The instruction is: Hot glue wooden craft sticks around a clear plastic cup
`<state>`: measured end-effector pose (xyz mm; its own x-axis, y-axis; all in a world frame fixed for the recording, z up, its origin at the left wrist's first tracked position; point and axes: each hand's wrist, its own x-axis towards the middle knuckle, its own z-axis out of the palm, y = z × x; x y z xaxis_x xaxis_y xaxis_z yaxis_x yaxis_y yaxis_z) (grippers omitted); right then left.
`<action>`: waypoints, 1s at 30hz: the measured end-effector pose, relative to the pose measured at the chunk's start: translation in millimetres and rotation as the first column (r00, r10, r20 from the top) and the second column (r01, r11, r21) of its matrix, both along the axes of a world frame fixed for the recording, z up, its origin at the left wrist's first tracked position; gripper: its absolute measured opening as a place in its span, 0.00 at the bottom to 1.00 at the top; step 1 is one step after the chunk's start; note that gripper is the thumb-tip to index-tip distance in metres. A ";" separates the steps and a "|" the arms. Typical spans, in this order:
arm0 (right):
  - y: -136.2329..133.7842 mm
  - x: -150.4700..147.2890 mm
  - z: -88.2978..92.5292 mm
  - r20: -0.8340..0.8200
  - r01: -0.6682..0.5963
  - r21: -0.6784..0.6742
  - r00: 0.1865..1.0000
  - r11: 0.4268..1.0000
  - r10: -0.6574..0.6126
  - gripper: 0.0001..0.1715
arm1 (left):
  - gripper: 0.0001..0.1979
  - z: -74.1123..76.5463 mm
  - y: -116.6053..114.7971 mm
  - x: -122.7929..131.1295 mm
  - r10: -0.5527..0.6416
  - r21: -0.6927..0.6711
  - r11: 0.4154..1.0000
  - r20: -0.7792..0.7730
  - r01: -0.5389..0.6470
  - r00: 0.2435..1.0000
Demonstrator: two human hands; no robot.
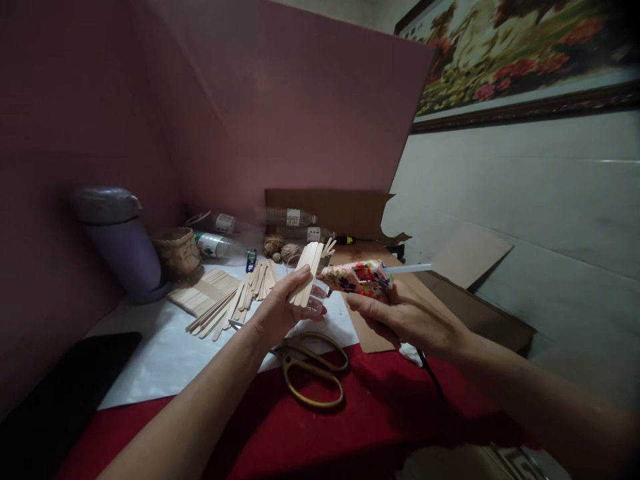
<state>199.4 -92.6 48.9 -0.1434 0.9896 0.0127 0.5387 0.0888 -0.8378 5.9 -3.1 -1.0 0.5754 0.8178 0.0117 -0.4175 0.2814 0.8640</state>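
Note:
In my left hand (283,303) are several flat craft sticks (309,267), side by side and tilted upward, with the thumb pressed over them. Something clear and shiny shows at the fingertips behind the sticks; I cannot make out what it is. My right hand (400,317) is wrapped round a hot glue gun (357,277) with a flower pattern. Its nozzle end points left, close to the sticks, and a pale glue stick (410,268) juts from its back. Under my hands lies a pair of scissors (313,373) with yellowish handles.
Loose craft sticks (225,317) and a banded bundle (200,293) lie on white paper (145,363). Behind them are a woven basket (179,253), clear bottles (220,245) and twine balls (273,245). A purple tumbler (123,247) stands left; cardboard (377,327) lies right.

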 end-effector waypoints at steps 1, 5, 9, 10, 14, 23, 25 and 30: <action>0.3 0.6 -0.6 -0.003 0.001 -0.006 1.000 1.000 -0.001 0.33 | 0.14 -0.2 0.2 0.0 -0.002 0.003 1.000 0.000 0.002 1.000; 1.1 2.5 -2.4 0.001 0.013 -0.024 1.000 1.000 -0.013 0.34 | 0.15 0.5 -0.2 0.4 0.006 -0.009 1.000 -0.017 -0.006 1.000; 1.8 3.2 -3.4 -0.012 0.005 -0.019 1.000 1.000 -0.006 0.34 | 0.15 0.7 -0.6 0.1 0.002 -0.008 1.000 -0.009 -0.002 1.000; 1.9 3.1 -3.3 -0.015 0.004 -0.018 1.000 1.000 -0.004 0.34 | 0.15 0.6 -0.6 0.1 0.000 -0.007 1.000 -0.006 0.000 1.000; 1.2 2.0 -1.6 -0.016 0.006 -0.016 1.000 1.000 -0.006 0.34 | 0.15 0.1 -0.1 -0.1 0.000 -0.008 1.000 -0.012 0.000 1.000; 0.7 0.3 0.6 -0.026 0.003 -0.011 1.000 1.000 -0.003 0.34 | 0.15 -0.5 -0.3 -0.4 -0.004 0.002 1.000 -0.010 0.004 1.000; 1.4 0.9 0.1 -0.040 0.001 -0.006 0.999 1.000 -0.001 0.34 | 0.14 -0.7 -0.1 -0.4 -0.007 -0.004 1.000 -0.009 0.006 1.000; 1.8 1.4 1.8 -0.035 -0.011 -0.015 0.999 1.000 0.010 0.35 | 0.15 -1.2 0.4 -0.3 -0.001 -0.006 1.000 -0.022 0.000 1.000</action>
